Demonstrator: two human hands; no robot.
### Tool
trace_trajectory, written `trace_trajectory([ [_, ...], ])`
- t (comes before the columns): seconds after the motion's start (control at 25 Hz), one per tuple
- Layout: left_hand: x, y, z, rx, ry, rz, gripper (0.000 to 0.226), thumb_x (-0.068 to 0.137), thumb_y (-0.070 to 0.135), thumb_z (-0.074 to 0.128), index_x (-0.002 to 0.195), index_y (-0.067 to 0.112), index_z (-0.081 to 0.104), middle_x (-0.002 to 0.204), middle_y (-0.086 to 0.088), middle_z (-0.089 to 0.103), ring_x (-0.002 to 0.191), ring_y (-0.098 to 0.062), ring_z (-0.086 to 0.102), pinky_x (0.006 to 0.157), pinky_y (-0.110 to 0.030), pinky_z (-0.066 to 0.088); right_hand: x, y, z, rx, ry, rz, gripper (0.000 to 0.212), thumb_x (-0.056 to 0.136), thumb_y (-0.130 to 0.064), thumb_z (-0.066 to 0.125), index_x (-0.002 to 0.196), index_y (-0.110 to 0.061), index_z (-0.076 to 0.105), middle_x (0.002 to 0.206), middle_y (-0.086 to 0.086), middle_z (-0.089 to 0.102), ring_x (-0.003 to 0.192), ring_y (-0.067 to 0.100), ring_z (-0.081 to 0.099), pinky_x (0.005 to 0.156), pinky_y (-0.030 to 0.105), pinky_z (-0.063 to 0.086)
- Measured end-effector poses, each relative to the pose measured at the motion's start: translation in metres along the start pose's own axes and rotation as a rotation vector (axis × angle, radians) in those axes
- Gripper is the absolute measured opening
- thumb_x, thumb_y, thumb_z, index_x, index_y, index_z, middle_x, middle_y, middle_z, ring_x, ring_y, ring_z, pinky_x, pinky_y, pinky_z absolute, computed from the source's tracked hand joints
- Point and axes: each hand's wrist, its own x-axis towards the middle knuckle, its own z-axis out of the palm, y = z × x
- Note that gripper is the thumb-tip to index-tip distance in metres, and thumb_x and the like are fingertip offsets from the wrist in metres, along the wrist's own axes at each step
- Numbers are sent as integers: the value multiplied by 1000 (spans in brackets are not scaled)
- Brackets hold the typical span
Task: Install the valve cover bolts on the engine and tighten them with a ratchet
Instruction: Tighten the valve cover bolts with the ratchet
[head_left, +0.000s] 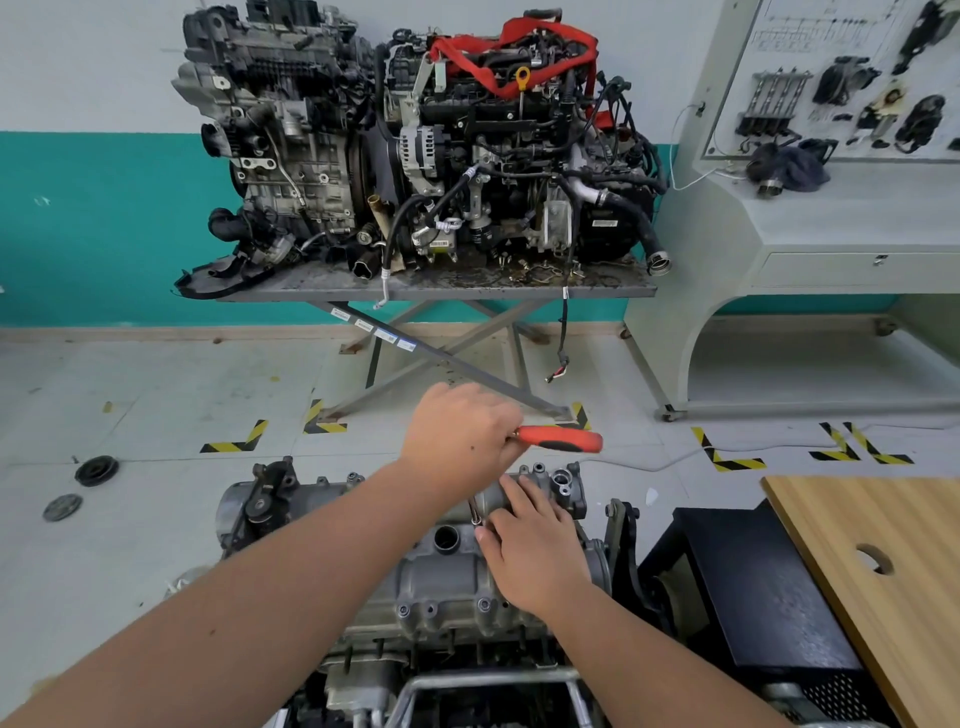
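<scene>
Red-and-black rubbery ratchet (558, 440) handle sticks out rightward from the left hand (462, 434), which is curled around it. Just below that grip, the right hand (535, 551) pinches the ratchet's steel shaft against the grey cast-metal valve cover (441, 577). Beside its fingertips gapes a round black filler hole (445, 538). Right of both, a wooden board (872, 571).

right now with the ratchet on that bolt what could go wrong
1. The right hand has its fingers right at the foot of the ratchet extension; if the socket slips off the bolt, they could get pinched against the valve cover.
2. The left hand grips the red handle high above the cover, so the long extension may tilt and cam off.
3. The open round port beside the work could swallow a dropped bolt.
</scene>
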Motion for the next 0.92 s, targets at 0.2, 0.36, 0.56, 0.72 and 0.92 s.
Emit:
trace_trajectory([
  [0.2,-13,15,14,-115,325,-118,54,94,52,51,54,15,49,61,4,52,64,-20,46,59,-30,34,-2,-3,-3,-34,37,3,56,99,-55,16,115,-28,63,159,-5,27,149,21,19,117,45,23],
  [0.36,-29,28,25,-654,329,-315,38,100,42,47,76,13,57,89,2,59,94,-15,52,83,-29,43,-2,-2,-4,-27,43,-7,55,100,-52,21,147,-30,40,160,-7,24,148,19,19,117,45,24],
  [0.56,-22,50,19,-1400,224,-1028,34,95,58,37,104,41,65,109,16,71,103,-1,67,84,-22,49,-2,-1,-1,-30,16,-10,59,100,-52,16,141,-28,50,166,-11,7,153,13,-1,120,42,13],
  [0.72,-8,33,17,-1712,186,-1350,30,103,38,42,101,13,58,80,-6,75,64,-16,69,65,-29,48,-1,1,2,-15,12,-3,55,101,-53,20,126,-27,61,167,-7,8,153,15,-1,120,44,12],
  [0.92,11,9,-8,-1478,-408,-1294,20,98,21,48,84,9,54,57,-4,64,50,-19,63,59,-28,47,-1,0,1,-9,13,-1,56,101,-55,19,124,-27,62,167,-6,7,153,16,0,120,44,12],
])
